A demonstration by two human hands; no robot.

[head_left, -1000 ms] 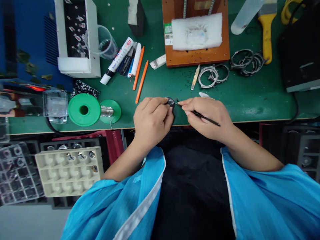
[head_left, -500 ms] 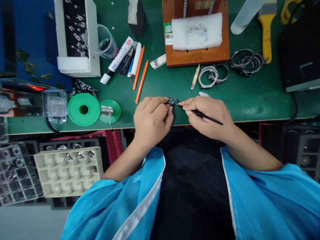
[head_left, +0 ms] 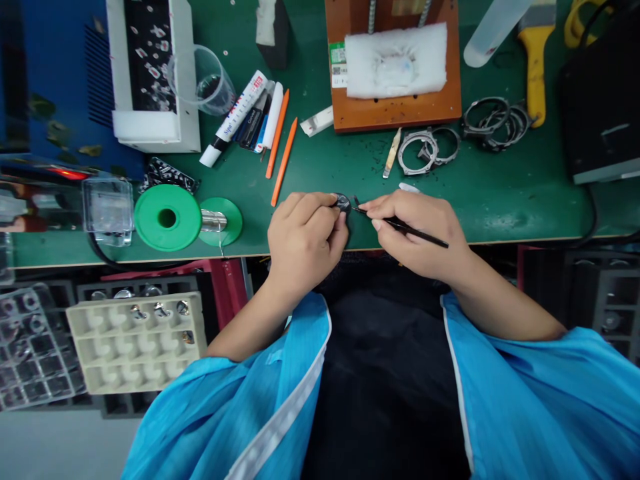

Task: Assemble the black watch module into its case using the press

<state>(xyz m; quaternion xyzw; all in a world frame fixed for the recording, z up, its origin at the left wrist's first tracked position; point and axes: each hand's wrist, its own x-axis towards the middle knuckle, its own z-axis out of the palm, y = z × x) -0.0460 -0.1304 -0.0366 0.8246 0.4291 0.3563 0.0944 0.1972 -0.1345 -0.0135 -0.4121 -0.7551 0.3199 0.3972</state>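
My left hand [head_left: 307,233] is closed, its fingertips and thumb holding a small round dark part [head_left: 343,203] down near the front of the green bench. Much of that part is hidden by the fingers. Just to its right, my right hand [head_left: 417,230] grips slim black tweezers [head_left: 420,235] like a pen. Their dark tip points left and stands very close to the round part; whether it touches cannot be made out. A small pale sliver [head_left: 409,188] lies behind my right hand.
Behind the hands are metal rings [head_left: 418,153], a small blade-like tool [head_left: 392,153], and an orange-brown stand [head_left: 395,119] carrying white foam. Orange sticks [head_left: 284,161], a marker [head_left: 234,119] and a green solder spool [head_left: 167,218] are to the left. A cream tray [head_left: 137,343] sits below the bench edge.
Hardly anything differs. Both hands keep their grip and place, and the tweezers' tip stays beside the round part. The view has shifted very slightly.
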